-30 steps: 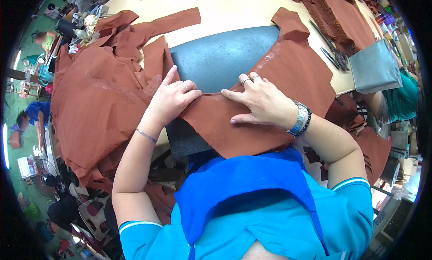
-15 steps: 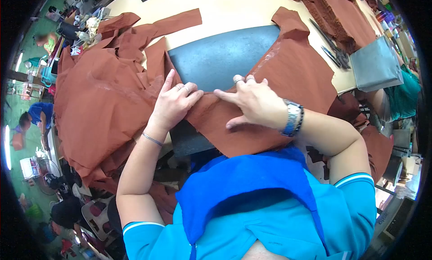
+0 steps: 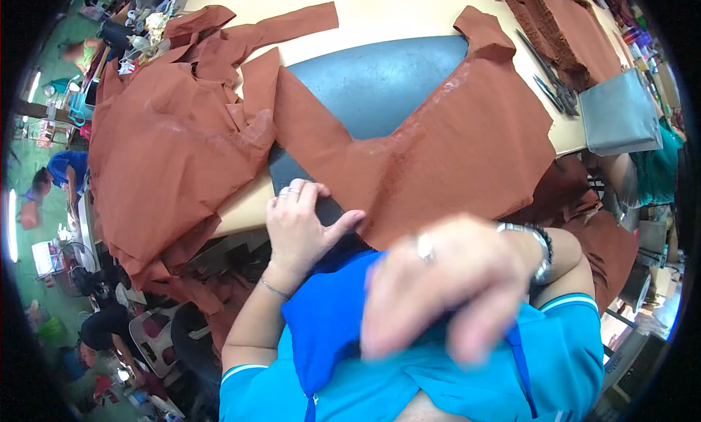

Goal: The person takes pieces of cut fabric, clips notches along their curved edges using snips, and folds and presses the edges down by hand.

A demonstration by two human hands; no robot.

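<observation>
A rust-brown cloth piece [image 3: 453,137] lies spread over a dark, smooth board [image 3: 380,82], its strip-like arms forming a V. My left hand [image 3: 301,221] is beside the near-left edge of this cloth, with thumb and fingers apart and nothing held. Its thumb reaches to the cloth's lower edge; whether it touches cannot be made out. Close to the camera, in front of my chest, my right hand [image 3: 453,287] is raised off the cloth and smeared by motion. Whether anything small is in its fingers cannot be seen.
A heap of brown cloth [image 3: 175,152] covers the table's left side. On the right are dark tools [image 3: 551,86], a grey box [image 3: 621,112] and more brown cloth [image 3: 562,35]. A person in blue [image 3: 67,174] is at far left.
Both hands have left the cloth's inner V edge. My left hand has come down to the near edge; my right hand has lifted towards the camera. The cloth's left strip now lies flat.
</observation>
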